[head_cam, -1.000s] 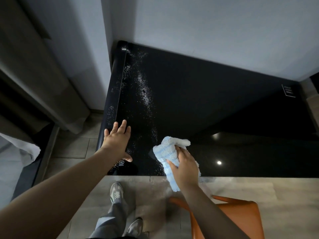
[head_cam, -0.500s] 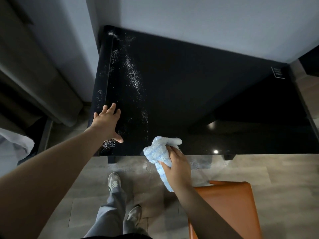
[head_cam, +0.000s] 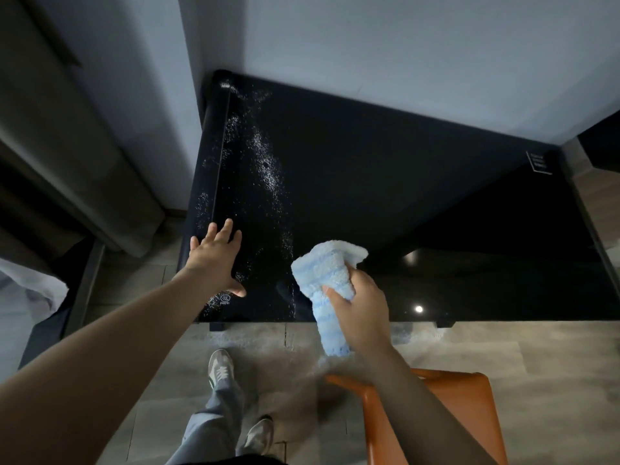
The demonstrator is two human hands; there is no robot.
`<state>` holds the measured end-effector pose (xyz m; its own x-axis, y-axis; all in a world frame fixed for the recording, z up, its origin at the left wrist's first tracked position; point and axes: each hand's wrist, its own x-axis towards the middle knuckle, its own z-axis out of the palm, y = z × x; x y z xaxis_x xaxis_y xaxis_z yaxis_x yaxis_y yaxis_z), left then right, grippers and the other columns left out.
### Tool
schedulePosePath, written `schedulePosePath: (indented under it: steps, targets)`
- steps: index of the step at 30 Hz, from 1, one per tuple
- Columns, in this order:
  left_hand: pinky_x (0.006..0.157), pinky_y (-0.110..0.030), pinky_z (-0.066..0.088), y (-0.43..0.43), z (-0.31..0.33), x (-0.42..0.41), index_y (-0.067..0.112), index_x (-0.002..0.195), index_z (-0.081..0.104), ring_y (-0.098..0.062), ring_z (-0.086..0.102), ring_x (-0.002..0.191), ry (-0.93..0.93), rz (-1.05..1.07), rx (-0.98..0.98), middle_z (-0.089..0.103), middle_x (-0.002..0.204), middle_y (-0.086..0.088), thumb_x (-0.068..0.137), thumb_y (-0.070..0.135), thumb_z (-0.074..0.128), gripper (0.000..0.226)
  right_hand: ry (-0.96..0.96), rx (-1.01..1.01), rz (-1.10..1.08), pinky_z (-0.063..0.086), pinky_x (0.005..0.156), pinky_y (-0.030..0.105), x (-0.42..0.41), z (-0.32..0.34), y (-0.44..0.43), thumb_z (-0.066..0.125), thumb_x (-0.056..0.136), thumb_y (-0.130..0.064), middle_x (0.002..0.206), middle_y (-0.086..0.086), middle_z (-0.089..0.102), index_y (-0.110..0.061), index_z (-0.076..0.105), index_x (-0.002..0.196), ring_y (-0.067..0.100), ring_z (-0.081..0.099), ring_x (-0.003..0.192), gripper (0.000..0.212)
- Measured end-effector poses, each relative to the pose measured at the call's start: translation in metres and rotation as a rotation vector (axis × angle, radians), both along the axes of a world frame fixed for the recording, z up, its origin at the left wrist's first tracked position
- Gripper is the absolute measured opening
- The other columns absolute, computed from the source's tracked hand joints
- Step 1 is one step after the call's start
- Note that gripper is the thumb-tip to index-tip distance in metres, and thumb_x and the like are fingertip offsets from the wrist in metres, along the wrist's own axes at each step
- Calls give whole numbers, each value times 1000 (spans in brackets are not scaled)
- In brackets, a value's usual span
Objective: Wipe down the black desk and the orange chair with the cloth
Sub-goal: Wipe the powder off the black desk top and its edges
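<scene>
The glossy black desk [head_cam: 385, 196] fills the middle of the view, with white specks scattered down its left side [head_cam: 268, 169]. My left hand [head_cam: 216, 260] lies flat with spread fingers on the desk's front left corner. My right hand [head_cam: 360, 313] grips a bunched light-blue cloth [head_cam: 323, 280] over the desk's front edge; the cloth's lower end hangs past the edge. The orange chair [head_cam: 463, 407] stands at the lower right, partly hidden by my right forearm.
A pale wall runs behind the desk. A grey curtain [head_cam: 77, 156] hangs at the left, with a dark bed frame and white bedding [head_cam: 27, 297] below it. My legs and sneakers [head_cam: 219, 367] stand on the grey tile floor in front of the desk.
My right hand has lifted the cloth slightly up and further over the desk's front edge. My left hand stays flat on the front left corner. The view has shifted a little.
</scene>
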<state>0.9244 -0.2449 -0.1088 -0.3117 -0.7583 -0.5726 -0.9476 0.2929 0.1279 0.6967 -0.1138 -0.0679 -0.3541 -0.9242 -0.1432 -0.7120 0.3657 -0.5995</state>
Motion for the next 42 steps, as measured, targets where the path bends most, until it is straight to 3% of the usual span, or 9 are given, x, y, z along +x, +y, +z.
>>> schedulePosePath:
  steps: [5, 10, 12, 16, 23, 29, 36, 42]
  targets:
    - [117, -54, 12, -2, 1, -1, 16, 153, 3, -32, -6, 147, 14, 26, 26, -15, 160, -5, 65, 58, 78, 123, -43, -43, -22, 56, 81, 34, -5, 19, -60, 68, 87, -34, 103, -9, 64, -21, 63, 111, 6, 62, 93, 28]
    - [109, -41, 35, -38, 19, -6, 22, 142, 41, -27, 38, 134, 120, 136, -75, 35, 150, -2, 73, 59, 71, 84, -25, -77, 8, 56, 80, 32, -9, 31, -114, 66, 88, -35, 100, -11, 63, -24, 62, 110, 5, 62, 92, 25]
    - [107, -40, 36, -53, 23, -7, 23, 139, 43, -26, 41, 130, 160, 166, -130, 40, 145, 0, 74, 57, 70, 78, -18, -91, 18, 56, 79, 30, -11, 35, -134, 66, 89, -35, 99, -12, 62, -24, 62, 109, 5, 62, 91, 24]
    - [117, -42, 21, -77, 17, -6, 24, 151, 21, -28, 14, 146, 158, 186, -115, 16, 159, -1, 75, 57, 71, 97, 13, -120, 54, 53, 75, 25, -16, 37, -179, 67, 89, -36, 98, -11, 62, -23, 62, 108, 5, 61, 91, 24]
    - [117, -50, 13, -112, 6, -4, 30, 153, -2, -32, -14, 146, 120, 214, -113, -19, 159, 1, 64, 65, 74, 123, 58, -117, 152, 52, 80, 31, -32, 30, -271, 65, 90, -35, 105, -7, 63, -22, 61, 116, 11, 60, 96, 30]
    - [116, -53, 15, -144, 1, -10, 36, 150, -14, -34, -15, 146, 124, 355, -72, -27, 156, 2, 49, 68, 79, 141, 95, -139, 256, 42, 75, 26, -42, 16, -366, 64, 91, -32, 101, -6, 60, -19, 62, 115, 12, 57, 93, 28]
    - [117, -48, 21, -153, -8, -13, 32, 152, -4, -31, -16, 146, 112, 371, -13, -30, 155, 3, 48, 62, 83, 139, 218, -147, 355, 44, 72, 31, -46, -14, -456, 61, 88, -30, 100, 1, 66, -18, 61, 103, 22, 61, 92, 19]
    - [117, -47, 20, -155, -8, -14, 32, 152, -5, -32, -18, 145, 100, 380, 15, -32, 154, 3, 50, 59, 84, 138, 261, -153, 429, 47, 79, 34, -39, -26, -504, 62, 90, -26, 109, 4, 67, -14, 61, 113, 26, 61, 99, 26]
